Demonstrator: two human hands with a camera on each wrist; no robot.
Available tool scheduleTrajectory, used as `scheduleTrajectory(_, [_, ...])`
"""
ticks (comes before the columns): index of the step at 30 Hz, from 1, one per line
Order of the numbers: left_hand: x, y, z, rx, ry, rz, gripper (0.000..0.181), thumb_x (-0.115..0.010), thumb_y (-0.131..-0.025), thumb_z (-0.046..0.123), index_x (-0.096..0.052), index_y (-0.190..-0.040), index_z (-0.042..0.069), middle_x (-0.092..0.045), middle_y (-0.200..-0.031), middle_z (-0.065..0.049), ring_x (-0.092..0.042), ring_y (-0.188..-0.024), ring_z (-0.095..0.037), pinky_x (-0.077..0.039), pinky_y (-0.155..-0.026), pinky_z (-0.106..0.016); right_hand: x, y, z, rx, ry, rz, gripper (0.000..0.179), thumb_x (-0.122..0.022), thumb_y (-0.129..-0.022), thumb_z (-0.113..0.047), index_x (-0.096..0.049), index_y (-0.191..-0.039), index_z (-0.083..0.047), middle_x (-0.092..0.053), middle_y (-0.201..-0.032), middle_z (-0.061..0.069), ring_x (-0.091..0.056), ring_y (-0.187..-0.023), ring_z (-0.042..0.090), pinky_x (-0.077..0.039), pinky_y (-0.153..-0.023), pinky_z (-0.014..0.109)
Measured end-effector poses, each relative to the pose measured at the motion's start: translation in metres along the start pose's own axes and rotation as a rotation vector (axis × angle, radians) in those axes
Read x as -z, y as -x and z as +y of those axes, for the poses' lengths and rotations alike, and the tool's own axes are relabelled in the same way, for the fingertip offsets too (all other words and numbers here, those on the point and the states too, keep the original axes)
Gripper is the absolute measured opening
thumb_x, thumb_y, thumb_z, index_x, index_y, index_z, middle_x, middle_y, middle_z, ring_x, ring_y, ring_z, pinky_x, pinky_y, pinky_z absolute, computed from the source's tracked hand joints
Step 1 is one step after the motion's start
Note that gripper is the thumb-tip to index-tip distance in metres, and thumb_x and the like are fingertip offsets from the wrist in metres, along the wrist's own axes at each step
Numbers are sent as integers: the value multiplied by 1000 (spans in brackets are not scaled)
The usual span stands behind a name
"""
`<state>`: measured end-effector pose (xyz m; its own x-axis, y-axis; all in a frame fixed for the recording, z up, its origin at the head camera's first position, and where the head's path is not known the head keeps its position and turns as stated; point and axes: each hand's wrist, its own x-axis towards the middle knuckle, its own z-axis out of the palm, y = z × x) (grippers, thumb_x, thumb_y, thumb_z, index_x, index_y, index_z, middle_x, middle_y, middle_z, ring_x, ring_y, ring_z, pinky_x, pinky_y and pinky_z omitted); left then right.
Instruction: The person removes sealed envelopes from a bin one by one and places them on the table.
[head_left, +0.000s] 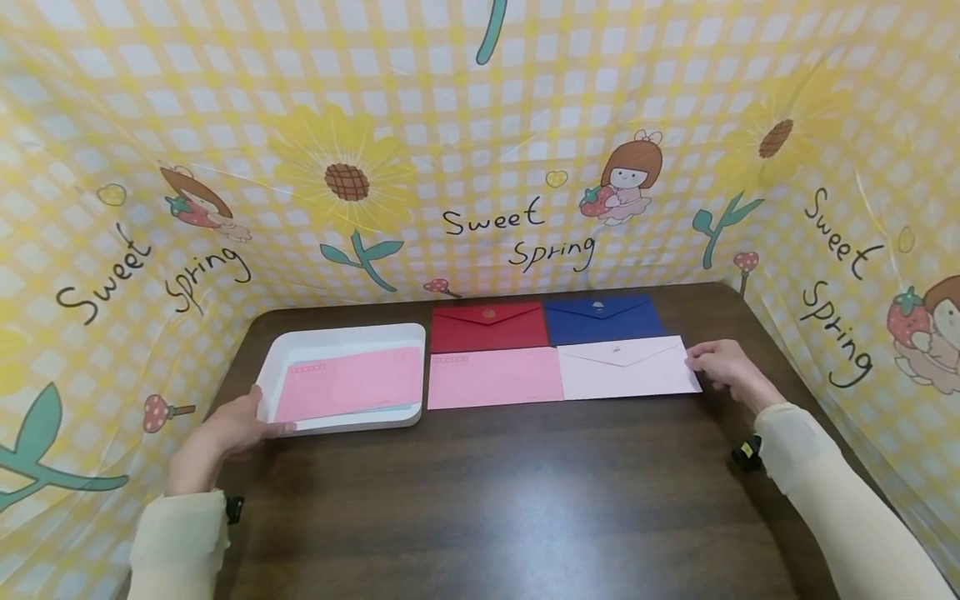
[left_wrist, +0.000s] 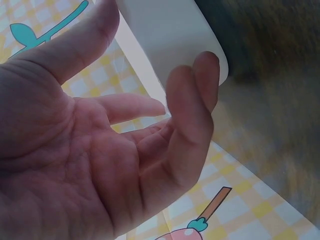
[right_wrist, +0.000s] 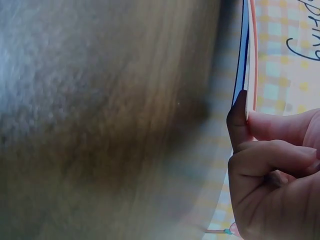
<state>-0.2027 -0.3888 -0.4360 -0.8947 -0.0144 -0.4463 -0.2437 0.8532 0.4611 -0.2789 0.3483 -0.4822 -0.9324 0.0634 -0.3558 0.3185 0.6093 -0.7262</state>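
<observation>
My left hand (head_left: 232,421) holds the near left corner of a white tray (head_left: 352,332), its fingers bent against the tray's outer side in the left wrist view. In the tray lies a pink envelope (head_left: 348,383); a light blue edge (head_left: 384,409) shows from under it. At the right, my right hand (head_left: 731,367) pinches the right edge of a pale pink envelope (head_left: 622,379) between thumb and finger. That envelope has a pointed flap facing up. Seen edge-on in the right wrist view, the pale envelope (right_wrist: 252,50) runs up from the fingertips.
Left of the pale envelope lies another pink envelope (head_left: 495,379). Behind these two are a red envelope (head_left: 489,329) and a blue envelope (head_left: 603,321). All lie on a dark wooden table (head_left: 480,492), with a yellow checked cloth (head_left: 480,125) hung around it.
</observation>
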Motion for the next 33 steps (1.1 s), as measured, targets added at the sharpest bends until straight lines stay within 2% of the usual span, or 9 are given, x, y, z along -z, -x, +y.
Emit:
scheduleTrajectory(4, [-1, 0, 1, -5, 0, 1, 114, -77, -97, 33, 5, -150, -27, -17, -147, -55, -56, -111, -54, -60, -77, -50, 2, 1, 4, -3, -5, -6, 44, -60, -104, -17, -57, -137, 11, -57, -116, 20, -52, -81, 27, -42, -66, 37])
scheduleTrajectory(9, [-1, 1, 1, -3, 5, -1, 115, -78, -97, 34, 5, -150, -27, -20, -146, -55, -60, -105, -50, -60, -76, -50, 4, 0, 5, -1, 6, -7, 45, -60, -105, -19, -56, -139, 11, -59, -121, 23, -53, -89, 31, -44, -69, 39])
scheduleTrajectory(10, [-1, 0, 1, -4, 8, -2, 116, -78, -96, 34, 5, -150, -27, -19, -146, -55, -60, -106, -50, -60, -76, -50, 4, -1, 6, 4, 3, -8, 45, -60, -105, -18, -56, -139, 11, -62, -114, 20, -53, -88, 31, -44, -70, 38])
scheduleTrajectory(16, [-1, 1, 2, -13, -8, 0, 115, -77, -97, 35, 5, -150, -26, -14, -150, -54, -51, -116, -57, -59, -76, -51, 6, -4, 9, 31, 18, -11, 45, -61, -104, -18, -56, -136, 14, -63, -113, 20, -52, -95, 30, -47, -71, 37])
scheduleTrajectory(17, [-1, 1, 2, -13, -12, 0, 115, -76, -98, 35, 5, -150, -26, -13, -150, -54, -49, -118, -58, -59, -76, -51, 6, -4, 10, 29, 28, -8, 46, -61, -104, -19, -57, -136, 14, -61, -120, 22, -52, -98, 31, -47, -71, 37])
scheduleTrajectory(19, [-1, 2, 4, -12, -10, -3, 113, -76, -98, 34, 5, -150, -26, -13, -150, -54, -48, -118, -59, -59, -77, -52, 7, -5, 10, 21, 43, -6, 48, -63, -104, -22, -57, -135, 14, -61, -111, 24, -52, -92, 30, -47, -71, 37])
scheduleTrajectory(22, [0, 4, 5, -8, -11, -5, 111, -75, -99, 32, 5, -150, -26, -13, -150, -54, -48, -118, -58, -59, -79, -52, 6, -6, 9, 14, 67, 4, 50, -67, -102, -25, -60, -133, 13, -61, -109, 22, -52, -85, 26, -46, -69, 36])
scheduleTrajectory(28, [-1, 4, 5, -17, -30, -2, 111, -76, -98, 32, 3, -149, -28, -12, -150, -54, -44, -120, -60, -58, -81, -53, 6, -10, 9, 22, 67, 11, 45, -72, -98, -25, -67, -121, 14, -61, -123, 29, -52, -72, 23, -46, -61, 34])
scheduleTrajectory(33, [0, 4, 4, -16, -26, 1, 112, -76, -98, 33, 3, -150, -27, -13, -150, -54, -45, -118, -59, -58, -79, -51, 6, -10, 8, 49, 98, 36, 40, -74, -96, -25, -71, -112, 12, -67, -103, 20, -53, -71, 24, -45, -59, 36])
